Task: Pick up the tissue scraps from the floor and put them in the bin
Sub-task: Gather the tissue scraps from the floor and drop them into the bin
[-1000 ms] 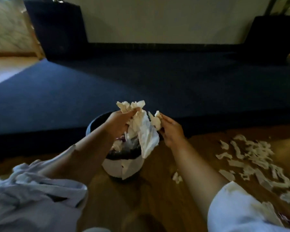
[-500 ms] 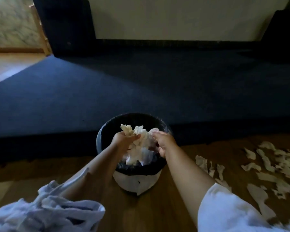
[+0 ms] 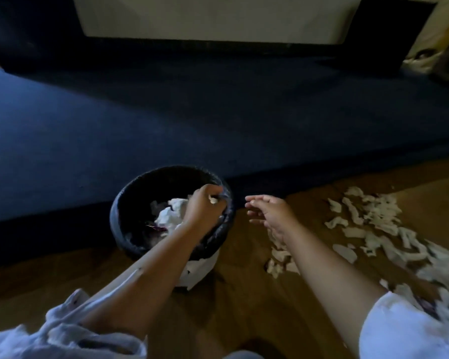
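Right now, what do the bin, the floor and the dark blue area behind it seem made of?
Bin: probably white plastic, lined with a glossy black film bag that glints at the rim. Floor: likely varnished wood, brown with soft sheen. Blue area: apparently carpet, matte and fuzzy.

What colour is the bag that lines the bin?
The bag is black, folded over the white bin; head view shows it best.
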`<state>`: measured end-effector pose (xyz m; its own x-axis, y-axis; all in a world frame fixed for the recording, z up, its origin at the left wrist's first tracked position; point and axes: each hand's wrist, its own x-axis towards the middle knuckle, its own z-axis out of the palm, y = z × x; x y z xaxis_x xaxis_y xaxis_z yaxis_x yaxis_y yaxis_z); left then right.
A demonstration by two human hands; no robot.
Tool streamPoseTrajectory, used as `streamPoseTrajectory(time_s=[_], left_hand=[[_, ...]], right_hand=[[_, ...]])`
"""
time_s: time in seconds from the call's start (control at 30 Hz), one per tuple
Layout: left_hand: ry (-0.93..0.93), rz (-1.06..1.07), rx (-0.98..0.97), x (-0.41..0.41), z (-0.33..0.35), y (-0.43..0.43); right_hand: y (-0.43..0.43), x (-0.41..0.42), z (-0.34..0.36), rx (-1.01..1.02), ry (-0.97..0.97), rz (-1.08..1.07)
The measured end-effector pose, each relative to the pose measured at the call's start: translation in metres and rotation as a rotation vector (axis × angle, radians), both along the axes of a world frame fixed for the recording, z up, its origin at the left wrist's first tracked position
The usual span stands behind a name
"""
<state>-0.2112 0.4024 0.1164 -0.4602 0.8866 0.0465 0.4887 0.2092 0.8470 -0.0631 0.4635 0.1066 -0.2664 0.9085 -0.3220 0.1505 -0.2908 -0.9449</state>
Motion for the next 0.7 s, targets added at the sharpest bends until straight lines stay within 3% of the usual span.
streamPoseTrajectory(time_s=[0.17,0.3,0.4,0.57,0.7], left_hand=[[-0.129,-0.301,-0.100,0.080,0.002,0.031],[-0.096,-0.472,-0.204,0.134,-0.005,0.049],[-0.044,-0.573,-0.275,0.168,-0.023,0.064],[-0.027,-0.630,-0.388,0.222,-0.089,0.095],[-0.191,-0.532,-0.469,0.245,-0.168,0.094]], right_hand=[[0.004,0.094,0.013,-0.028,-0.143,-0.129],[-0.002,0.173,0.006,-0.091,-0.288,-0.138],[-0.008,0.227,-0.020,-0.167,-0.274,-0.180],[-0.008,0.278,-0.087,-0.278,-0.324,-0.178],[0.001,0.292,-0.153,-0.324,-0.477,-0.069]])
